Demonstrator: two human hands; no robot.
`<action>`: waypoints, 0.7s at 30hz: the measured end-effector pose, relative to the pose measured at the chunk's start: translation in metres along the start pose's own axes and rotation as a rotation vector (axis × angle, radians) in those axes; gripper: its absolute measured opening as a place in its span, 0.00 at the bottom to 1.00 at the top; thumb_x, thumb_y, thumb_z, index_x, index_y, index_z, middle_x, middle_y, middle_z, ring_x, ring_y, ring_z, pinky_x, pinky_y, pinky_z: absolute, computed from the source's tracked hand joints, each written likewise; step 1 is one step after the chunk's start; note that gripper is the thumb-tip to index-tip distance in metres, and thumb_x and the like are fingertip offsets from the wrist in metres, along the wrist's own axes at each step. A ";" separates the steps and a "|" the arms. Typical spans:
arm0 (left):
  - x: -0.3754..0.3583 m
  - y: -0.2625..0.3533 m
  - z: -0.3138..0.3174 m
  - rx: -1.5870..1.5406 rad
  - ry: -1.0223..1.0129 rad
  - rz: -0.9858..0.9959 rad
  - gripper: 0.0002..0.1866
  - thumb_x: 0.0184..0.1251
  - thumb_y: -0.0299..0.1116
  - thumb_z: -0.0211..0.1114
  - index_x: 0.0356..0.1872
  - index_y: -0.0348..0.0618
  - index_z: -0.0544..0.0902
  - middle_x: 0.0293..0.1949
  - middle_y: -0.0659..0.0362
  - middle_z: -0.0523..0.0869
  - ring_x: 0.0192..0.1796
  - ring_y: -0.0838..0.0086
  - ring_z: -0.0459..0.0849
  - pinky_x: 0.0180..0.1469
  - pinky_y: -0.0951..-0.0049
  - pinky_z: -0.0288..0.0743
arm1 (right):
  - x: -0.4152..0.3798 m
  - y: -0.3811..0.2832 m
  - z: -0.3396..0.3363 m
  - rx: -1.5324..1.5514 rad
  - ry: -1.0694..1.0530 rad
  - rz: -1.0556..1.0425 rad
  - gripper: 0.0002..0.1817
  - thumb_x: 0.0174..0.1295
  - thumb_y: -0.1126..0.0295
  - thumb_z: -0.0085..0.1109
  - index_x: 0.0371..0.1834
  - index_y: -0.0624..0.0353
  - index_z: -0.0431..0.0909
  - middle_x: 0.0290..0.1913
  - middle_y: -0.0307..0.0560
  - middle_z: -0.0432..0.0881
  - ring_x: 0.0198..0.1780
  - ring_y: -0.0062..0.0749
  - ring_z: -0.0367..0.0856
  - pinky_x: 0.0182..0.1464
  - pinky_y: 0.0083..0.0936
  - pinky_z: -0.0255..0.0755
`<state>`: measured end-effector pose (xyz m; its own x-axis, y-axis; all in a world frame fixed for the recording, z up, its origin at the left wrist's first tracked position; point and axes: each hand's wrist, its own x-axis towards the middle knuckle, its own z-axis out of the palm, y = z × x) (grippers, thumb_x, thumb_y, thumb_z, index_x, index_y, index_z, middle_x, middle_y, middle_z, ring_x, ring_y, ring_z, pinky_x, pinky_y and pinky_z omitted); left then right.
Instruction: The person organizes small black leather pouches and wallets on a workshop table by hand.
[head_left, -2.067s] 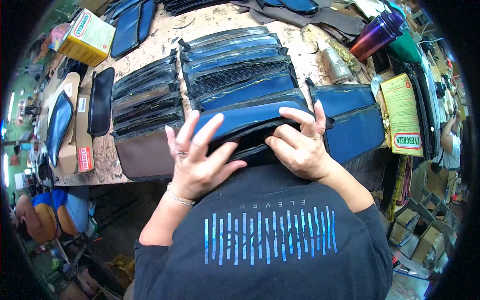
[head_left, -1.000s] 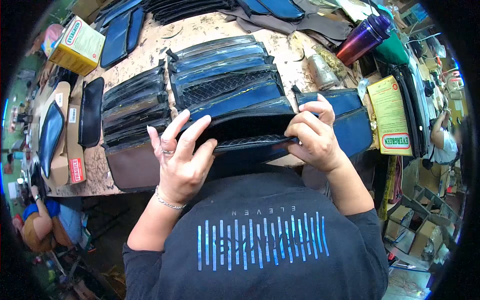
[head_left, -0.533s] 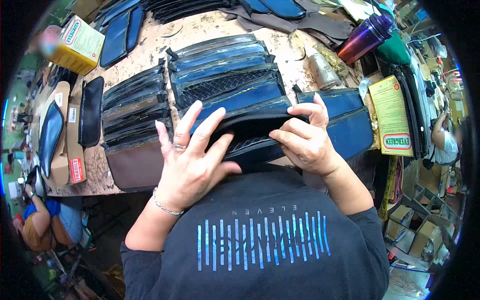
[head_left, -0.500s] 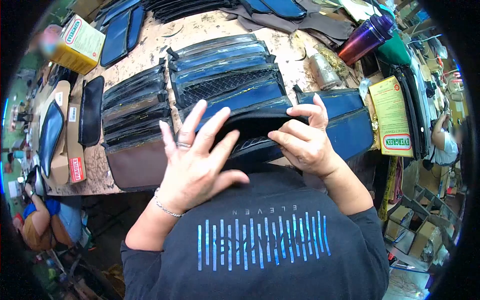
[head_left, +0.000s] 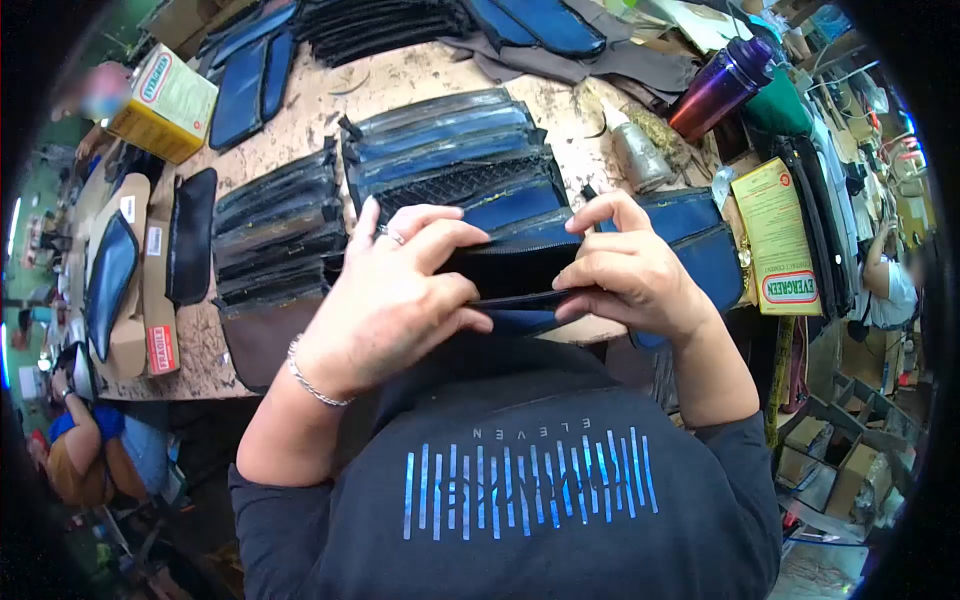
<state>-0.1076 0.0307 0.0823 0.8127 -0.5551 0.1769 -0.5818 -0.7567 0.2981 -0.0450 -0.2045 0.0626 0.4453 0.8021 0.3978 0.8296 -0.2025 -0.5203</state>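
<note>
Close to my body, a dark zippered pouch [head_left: 515, 272] is spread apart, with zipper teeth along its far edge and a black inside showing. My left hand [head_left: 405, 290], with a ring and a chain bracelet, has its curled fingers and thumb on the pouch's left end. My right hand [head_left: 640, 272] grips the right end, fingers bent over both edges of the opening. Beyond my hands lie overlapping blue and black panels [head_left: 515, 210] with rough glued edges. A second row of dark panels [head_left: 275, 230] lies to the left.
Yellow Evergreen contact cement boxes [head_left: 785, 240] stand right and back left. A purple-red flask [head_left: 725, 88] and a stained bottle [head_left: 638, 150] stand at back right. Black panels [head_left: 385, 30] are stacked at the far side. Cardboard [head_left: 158, 290] lies left. Other people sit at both sides.
My left hand has gone from spread fingers over the pouch to curled fingers on its left end. The opening now shows wider and turned toward me. My right hand keeps its hold.
</note>
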 end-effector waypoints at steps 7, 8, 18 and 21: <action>-0.027 -0.084 -0.002 -0.347 -0.159 -0.132 0.28 0.41 0.51 0.71 0.35 0.35 0.79 0.45 0.49 0.77 0.49 0.58 0.75 0.51 0.69 0.68 | -0.007 0.044 -0.005 -0.251 0.009 0.158 0.11 0.38 0.70 0.67 0.26 0.54 0.77 0.30 0.37 0.79 0.49 0.41 0.70 0.52 0.34 0.62; -0.027 -0.091 0.003 -0.387 -0.153 -0.115 0.24 0.45 0.47 0.70 0.35 0.35 0.79 0.43 0.50 0.77 0.46 0.58 0.76 0.48 0.69 0.69 | -0.006 0.045 -0.005 -0.277 -0.044 0.227 0.13 0.40 0.66 0.67 0.31 0.54 0.78 0.34 0.41 0.79 0.53 0.43 0.68 0.56 0.39 0.58; -0.015 -0.082 0.009 -0.556 -0.158 -0.096 0.15 0.50 0.38 0.69 0.31 0.36 0.78 0.38 0.54 0.77 0.43 0.65 0.76 0.45 0.71 0.68 | 0.060 -0.003 0.061 -0.117 -0.088 0.118 0.12 0.53 0.60 0.58 0.34 0.56 0.79 0.34 0.39 0.78 0.49 0.36 0.68 0.59 0.55 0.51; -0.023 -0.088 0.015 -0.575 -0.132 -0.095 0.16 0.50 0.39 0.69 0.33 0.37 0.79 0.37 0.56 0.77 0.43 0.67 0.75 0.44 0.72 0.68 | 0.067 0.001 0.069 -0.060 -0.134 0.214 0.10 0.54 0.62 0.57 0.30 0.56 0.79 0.34 0.40 0.77 0.49 0.36 0.68 0.60 0.56 0.50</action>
<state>-0.0752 0.1046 0.0380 0.8280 -0.5604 0.0175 -0.3664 -0.5172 0.7734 -0.0377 -0.1119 0.0364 0.5672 0.8042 0.1778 0.7418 -0.4051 -0.5344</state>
